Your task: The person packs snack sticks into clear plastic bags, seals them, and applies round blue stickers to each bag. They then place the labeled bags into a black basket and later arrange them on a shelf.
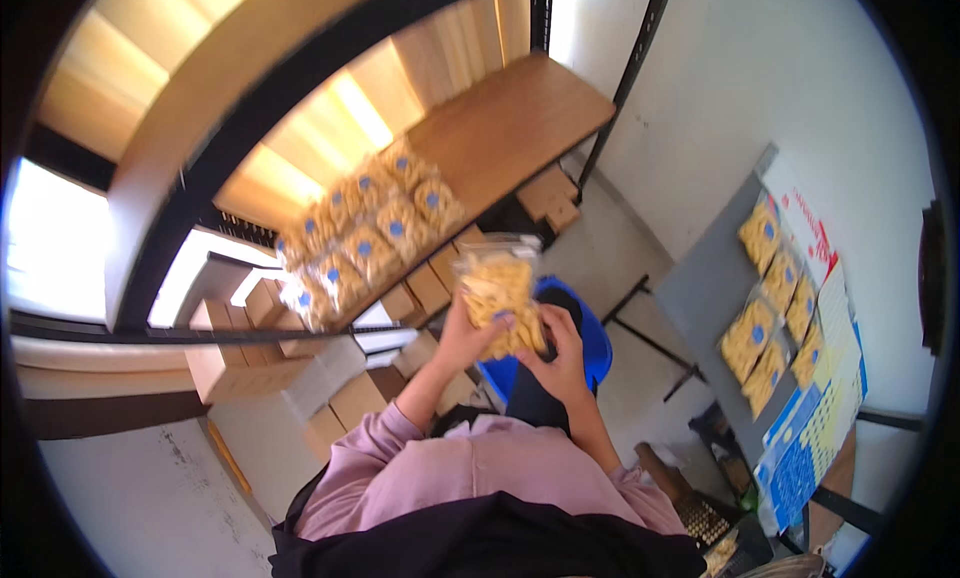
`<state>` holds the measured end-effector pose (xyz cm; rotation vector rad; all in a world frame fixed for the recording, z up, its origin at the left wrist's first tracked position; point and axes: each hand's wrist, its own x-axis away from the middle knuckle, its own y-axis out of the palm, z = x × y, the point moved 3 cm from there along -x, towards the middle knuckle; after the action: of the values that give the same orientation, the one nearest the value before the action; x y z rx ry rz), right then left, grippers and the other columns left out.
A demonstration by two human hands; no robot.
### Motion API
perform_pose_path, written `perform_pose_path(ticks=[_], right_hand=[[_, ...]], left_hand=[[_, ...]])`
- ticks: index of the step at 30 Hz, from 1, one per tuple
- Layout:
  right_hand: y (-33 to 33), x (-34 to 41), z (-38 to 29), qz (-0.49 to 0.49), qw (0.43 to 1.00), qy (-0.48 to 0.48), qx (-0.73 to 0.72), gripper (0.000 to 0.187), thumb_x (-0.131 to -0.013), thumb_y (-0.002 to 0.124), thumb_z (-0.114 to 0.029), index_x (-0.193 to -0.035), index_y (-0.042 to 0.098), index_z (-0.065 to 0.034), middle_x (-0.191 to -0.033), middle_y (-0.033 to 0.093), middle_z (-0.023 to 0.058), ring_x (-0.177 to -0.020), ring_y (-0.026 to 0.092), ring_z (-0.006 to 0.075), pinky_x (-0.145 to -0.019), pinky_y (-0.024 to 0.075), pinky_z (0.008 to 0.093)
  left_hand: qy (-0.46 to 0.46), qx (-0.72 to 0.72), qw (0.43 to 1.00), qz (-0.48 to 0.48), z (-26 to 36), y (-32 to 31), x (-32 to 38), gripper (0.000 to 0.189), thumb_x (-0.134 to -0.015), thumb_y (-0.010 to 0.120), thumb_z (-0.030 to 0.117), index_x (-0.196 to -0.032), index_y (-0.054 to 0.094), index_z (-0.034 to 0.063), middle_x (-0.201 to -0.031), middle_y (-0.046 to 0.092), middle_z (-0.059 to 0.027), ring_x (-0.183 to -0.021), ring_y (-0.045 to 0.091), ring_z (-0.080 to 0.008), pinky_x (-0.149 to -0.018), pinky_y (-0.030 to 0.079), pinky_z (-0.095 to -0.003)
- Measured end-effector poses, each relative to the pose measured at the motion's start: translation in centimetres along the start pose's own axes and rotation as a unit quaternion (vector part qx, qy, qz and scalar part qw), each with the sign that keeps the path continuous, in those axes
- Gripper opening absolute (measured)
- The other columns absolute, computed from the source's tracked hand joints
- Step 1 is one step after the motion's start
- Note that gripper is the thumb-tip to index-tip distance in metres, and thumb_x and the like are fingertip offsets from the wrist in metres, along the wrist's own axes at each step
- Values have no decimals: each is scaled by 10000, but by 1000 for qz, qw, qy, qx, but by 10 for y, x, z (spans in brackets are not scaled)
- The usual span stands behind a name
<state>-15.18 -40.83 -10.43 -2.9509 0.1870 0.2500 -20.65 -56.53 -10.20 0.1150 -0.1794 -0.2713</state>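
Between my two hands is a clear zip bag of yellow snack pieces with a round blue sticker, held in front of my body. My left hand grips its left side, thumb across the front near the sticker. At the lower right edge, the fingers of my right hand pinch the bag. Similar filled bags with blue stickers lie in rows on a brown wooden shelf ahead to the left. More such bags rest on a grey table at the right.
Below my hands stands a blue tub. Cardboard boxes are stacked under and beside the shelf, whose black metal frame rises nearby. Printed sheets lie along the table's far side. A dark perforated crate sits at the lower right.
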Motion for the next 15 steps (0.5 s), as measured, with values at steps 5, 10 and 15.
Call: perform_pose_path(ticks=[5,10,15], right_hand=[[-21,133,118,246,930,256,92,584,-722,733,-234,-1207,475,-35,-1237,444,155,-1125,454,293,-909,406,380],[-54,300,317,250,757,554,241,1093,-578,782,-514,-1332,264,84,-1363,290,279,-1254,290,428,-981,347,453],[-16,312,377,257,711,655,-11,970,-669,747,-457,-1343,268,51,-1222,478,222,-1050,533,346,-686,528,453]], left_hand=[[-44,84,985,147,-24,-73,103,609,-804,607,2,-1289,240,39,-1151,504,-130,-1009,554,-203,-825,491,-328],[-27,61,963,260,-40,-139,192,525,-806,612,55,-1255,343,18,-1156,504,-104,-1019,535,-178,-861,447,-300],[-1,-56,959,277,-69,-159,237,497,-820,558,113,-1262,353,13,-1148,508,-102,-1028,520,-177,-885,422,-300]])
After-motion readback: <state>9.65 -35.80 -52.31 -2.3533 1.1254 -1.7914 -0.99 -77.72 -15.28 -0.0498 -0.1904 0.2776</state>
